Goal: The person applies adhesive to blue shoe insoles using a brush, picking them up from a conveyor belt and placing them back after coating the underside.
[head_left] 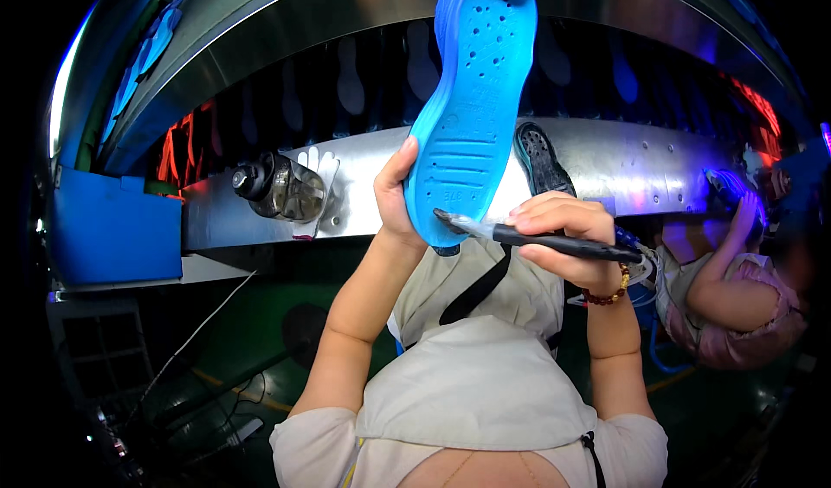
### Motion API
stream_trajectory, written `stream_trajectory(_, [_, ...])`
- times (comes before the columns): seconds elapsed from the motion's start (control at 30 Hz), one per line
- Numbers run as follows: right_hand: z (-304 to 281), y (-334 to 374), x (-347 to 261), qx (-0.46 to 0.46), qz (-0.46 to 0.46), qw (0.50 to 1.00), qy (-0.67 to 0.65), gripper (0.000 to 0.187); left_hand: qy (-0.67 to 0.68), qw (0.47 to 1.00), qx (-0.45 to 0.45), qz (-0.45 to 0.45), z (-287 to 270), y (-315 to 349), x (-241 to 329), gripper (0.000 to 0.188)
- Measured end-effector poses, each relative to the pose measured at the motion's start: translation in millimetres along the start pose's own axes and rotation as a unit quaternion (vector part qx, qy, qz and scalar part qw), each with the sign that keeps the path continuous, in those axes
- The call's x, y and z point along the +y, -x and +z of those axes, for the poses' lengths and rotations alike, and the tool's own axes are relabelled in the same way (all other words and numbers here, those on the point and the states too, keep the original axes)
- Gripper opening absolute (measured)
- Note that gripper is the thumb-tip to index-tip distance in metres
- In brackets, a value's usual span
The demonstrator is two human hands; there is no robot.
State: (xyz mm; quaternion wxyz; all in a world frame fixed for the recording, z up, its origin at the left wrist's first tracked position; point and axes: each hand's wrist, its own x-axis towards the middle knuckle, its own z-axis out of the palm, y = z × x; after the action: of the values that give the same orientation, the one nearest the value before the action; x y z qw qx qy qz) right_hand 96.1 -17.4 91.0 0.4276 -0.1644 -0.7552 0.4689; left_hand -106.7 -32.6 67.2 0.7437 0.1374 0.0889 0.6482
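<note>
Held the blue shoe sole (472,116) in the left hand (398,195), lifted above the surface (363,159), with its lower end over the near edge and its upper end reaching past the far edge in this view. Pressed the left thumb to the sole's side rim; could not tell the spread of the other left fingers, hidden behind. Closed the fingers of the right hand (582,220) pen-like around the brush (541,240), with bristles at the sole's lower end, apparently touching. Seemed wise to brace the sole firmly from behind, to stroke lightly along the rim and to avoid filling the grooves or holes. Looked best to shift the left thumb clear of freshly brushed parts. Noted a dark shoe piece (543,159) toward the surface's far edge, plus a bottle (290,189) beside a white glove (326,172) near its left end.
</note>
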Motion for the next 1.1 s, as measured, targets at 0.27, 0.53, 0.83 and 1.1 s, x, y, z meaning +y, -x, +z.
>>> stream_trajectory(0.27, [-5.7,-3.7,-13.0,-0.109,-0.009,0.993,-0.035,0.021,-0.030,0.987,0.013,-0.159,-7.5,-2.8,13.1,0.048])
stream_trajectory(0.53, [-25.0,-10.7,-16.0,-0.303,0.010,0.949,0.087,0.016,-0.259,0.897,0.077,-0.350,11.0,1.5,9.0,0.054])
stream_trajectory(0.83, [-41.2,-10.2,-14.7,-0.344,0.020,0.930,0.125,0.016,-0.319,0.866,0.077,-0.377,8.6,4.0,15.4,0.055])
stream_trajectory(1.1, [-56.8,-3.4,-10.8,-0.345,0.077,0.923,0.152,0.016,-0.367,0.854,0.118,-0.350,-1.2,12.2,20.7,0.057])
